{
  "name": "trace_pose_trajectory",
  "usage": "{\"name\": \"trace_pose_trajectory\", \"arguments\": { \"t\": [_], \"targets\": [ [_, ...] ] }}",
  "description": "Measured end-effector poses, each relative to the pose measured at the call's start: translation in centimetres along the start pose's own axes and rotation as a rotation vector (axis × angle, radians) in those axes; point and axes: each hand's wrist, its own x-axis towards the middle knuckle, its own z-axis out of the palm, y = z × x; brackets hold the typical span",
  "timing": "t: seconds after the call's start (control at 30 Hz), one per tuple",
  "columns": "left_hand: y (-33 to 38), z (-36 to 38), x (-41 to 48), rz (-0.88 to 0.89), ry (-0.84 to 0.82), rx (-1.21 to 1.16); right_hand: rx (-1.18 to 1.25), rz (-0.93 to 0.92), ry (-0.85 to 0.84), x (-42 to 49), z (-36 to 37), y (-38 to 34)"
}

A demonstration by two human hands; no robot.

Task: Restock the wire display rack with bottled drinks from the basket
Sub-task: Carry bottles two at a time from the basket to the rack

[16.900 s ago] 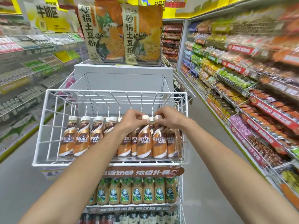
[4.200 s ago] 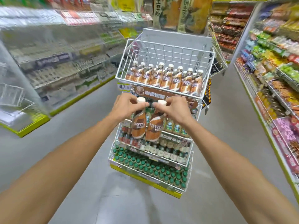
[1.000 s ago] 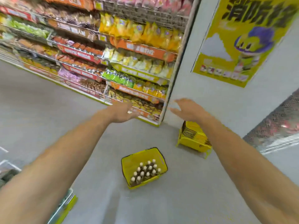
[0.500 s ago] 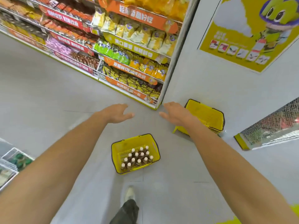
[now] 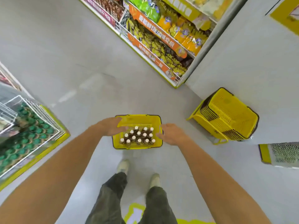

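Note:
A yellow basket (image 5: 146, 120) sits on the grey floor just ahead of my feet. Several brown bottled drinks (image 5: 138, 137) with white caps stand upright in its near half. My left hand (image 5: 111, 126) hovers over the basket's left rim with fingers spread and nothing in it. My right hand (image 5: 171, 134) is at the basket's right rim, also open and holding nothing. The white wire display rack (image 5: 30, 126) shows at the left edge; its lowest tier holds green-capped bottles.
A stack of empty yellow baskets (image 5: 226, 117) leans against the white wall at the right. A snack shelf (image 5: 161, 38) runs along the back. A mesh-fronted unit (image 5: 284, 154) stands at the far right. My two shoes (image 5: 139, 172) are behind the basket.
I have stepped up to the basket and the view has tilted down. Both hands have dropped from above the floor to the basket's rims.

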Motion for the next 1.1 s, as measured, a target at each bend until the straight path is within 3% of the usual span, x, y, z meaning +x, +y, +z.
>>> {"name": "trace_pose_trajectory", "arguments": {
  "t": [0.17, 0.43, 0.83, 1.1],
  "targets": [
    [1.0, 4.2, 2.9, -0.114, 0.013, -0.07, -0.006, -0.081, -0.024, 5.0, 1.7, 4.1],
    [-2.1, 12.1, 12.3, -0.151, 0.0, -0.088, -0.033, -0.121, -0.076, 15.7, 9.3, 8.1],
    [-16.3, 28.0, 37.0, -0.149, 0.146, -0.136, -0.09, -0.292, 0.026, 43.3, 27.9, 4.8],
    [-21.2, 35.2, 46.0, -0.067, 0.215, -0.165, -0.106, -0.4, 0.133, 52.5, 34.3, 3.2]
  ]
}}
